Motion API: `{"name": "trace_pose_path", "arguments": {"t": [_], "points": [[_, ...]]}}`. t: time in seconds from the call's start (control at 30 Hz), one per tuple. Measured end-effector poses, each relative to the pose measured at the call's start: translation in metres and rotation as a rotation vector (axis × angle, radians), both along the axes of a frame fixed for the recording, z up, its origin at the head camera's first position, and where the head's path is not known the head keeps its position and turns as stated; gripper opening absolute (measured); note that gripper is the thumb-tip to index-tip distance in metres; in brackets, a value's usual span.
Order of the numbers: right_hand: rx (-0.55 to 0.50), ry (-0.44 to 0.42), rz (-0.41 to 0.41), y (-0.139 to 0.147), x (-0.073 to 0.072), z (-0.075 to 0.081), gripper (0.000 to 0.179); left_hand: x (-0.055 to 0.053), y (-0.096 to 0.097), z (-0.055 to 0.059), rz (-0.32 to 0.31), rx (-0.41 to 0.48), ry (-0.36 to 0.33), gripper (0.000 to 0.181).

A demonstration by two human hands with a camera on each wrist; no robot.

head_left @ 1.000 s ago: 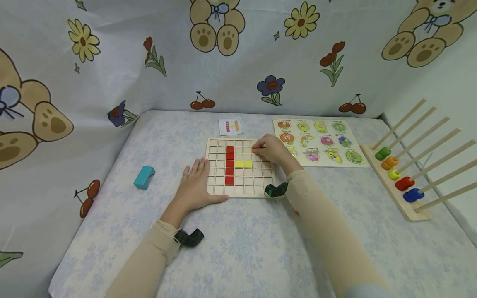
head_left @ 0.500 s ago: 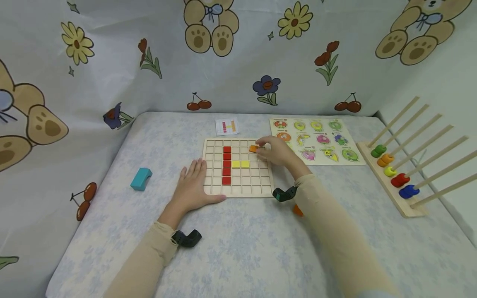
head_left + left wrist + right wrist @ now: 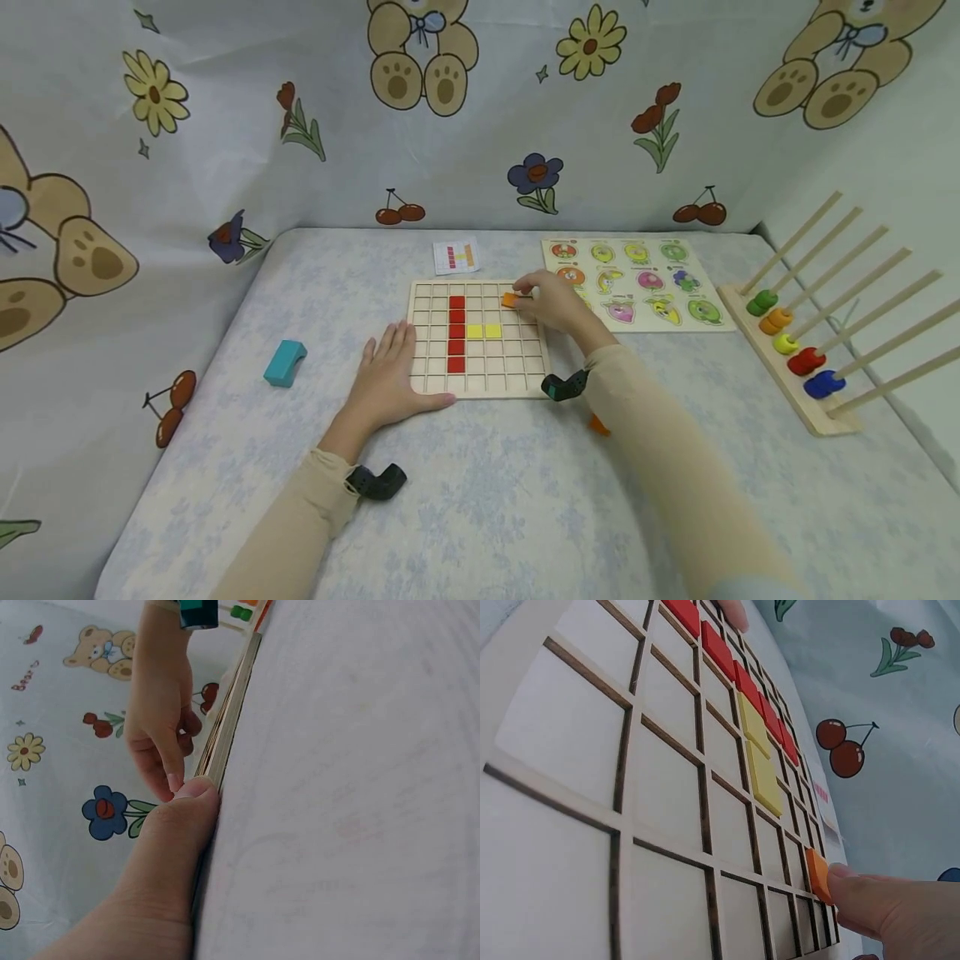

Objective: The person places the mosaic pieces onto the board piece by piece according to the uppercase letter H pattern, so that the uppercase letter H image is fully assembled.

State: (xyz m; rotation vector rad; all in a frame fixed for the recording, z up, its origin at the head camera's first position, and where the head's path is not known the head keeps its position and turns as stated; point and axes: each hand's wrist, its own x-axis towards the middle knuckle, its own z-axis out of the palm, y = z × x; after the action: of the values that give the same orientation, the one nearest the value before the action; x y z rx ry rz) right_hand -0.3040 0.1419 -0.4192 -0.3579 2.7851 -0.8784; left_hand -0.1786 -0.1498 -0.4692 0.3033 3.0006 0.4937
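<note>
The wooden grid board (image 3: 480,382) lies on the table with a column of several red square tiles (image 3: 457,331) and two yellow tiles (image 3: 483,331) in its cells. My left hand (image 3: 387,375) rests at the board's left side, fingers spread flat on its edge and thumb along the near edge. At the far right part of the board, my right hand (image 3: 553,302) pinches an orange tile (image 3: 817,874) between thumb and fingers. That tile sits right over a cell, its left part showing past the fingertips. Another orange piece (image 3: 597,425) lies beside the right forearm, partly hidden.
A small pattern card (image 3: 456,257) lies behind the board. A fruit picture board (image 3: 637,283) is at the back right, touching distance from the right hand. Farther right stands a peg rack (image 3: 795,375) with coloured beads. A teal block (image 3: 284,363) lies at left.
The right fingers have drawn back slightly to the right, so more of the orange tile shows. The right forearm shifted, uncovering the other orange piece. The left hand stays on the board.
</note>
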Motion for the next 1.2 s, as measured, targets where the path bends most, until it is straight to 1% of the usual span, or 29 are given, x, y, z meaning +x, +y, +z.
{"name": "trace_pose_path", "arguments": {"t": [0.27, 0.4, 0.53, 0.63, 0.8, 0.97, 1.07, 1.2], "points": [[0.048, 0.018, 0.030, -0.005, -0.003, -0.003, 0.034, -0.001, 0.000, 0.000, 0.001, -0.001, -0.004, 0.147], [0.036, 0.021, 0.026, -0.005, -0.002, -0.003, 0.033, -0.001, 0.001, 0.001, 0.000, -0.009, -0.002, 0.147], [0.016, 0.005, 0.024, -0.006, -0.002, -0.003, 0.031, -0.001, 0.000, 0.001, 0.001, -0.009, 0.001, 0.147], [0.012, -0.024, 0.011, -0.007, -0.003, -0.004, 0.029, -0.001, 0.000, 0.001, 0.003, -0.004, -0.001, 0.147], [0.043, -0.041, 0.006, -0.006, -0.002, -0.004, 0.028, 0.000, 0.002, 0.001, 0.003, 0.007, -0.002, 0.147], [0.043, -0.002, 0.041, 0.001, 0.006, 0.002, 0.035, 0.000, 0.002, 0.000, 0.000, 0.004, -0.002, 0.147], [0.013, 0.020, 0.075, 0.008, 0.014, 0.008, 0.036, 0.000, 0.002, 0.000, -0.001, 0.005, -0.003, 0.148], [-0.011, 0.024, 0.113, 0.024, 0.028, 0.014, 0.034, -0.001, 0.001, -0.002, 0.004, 0.002, -0.001, 0.148]]}}
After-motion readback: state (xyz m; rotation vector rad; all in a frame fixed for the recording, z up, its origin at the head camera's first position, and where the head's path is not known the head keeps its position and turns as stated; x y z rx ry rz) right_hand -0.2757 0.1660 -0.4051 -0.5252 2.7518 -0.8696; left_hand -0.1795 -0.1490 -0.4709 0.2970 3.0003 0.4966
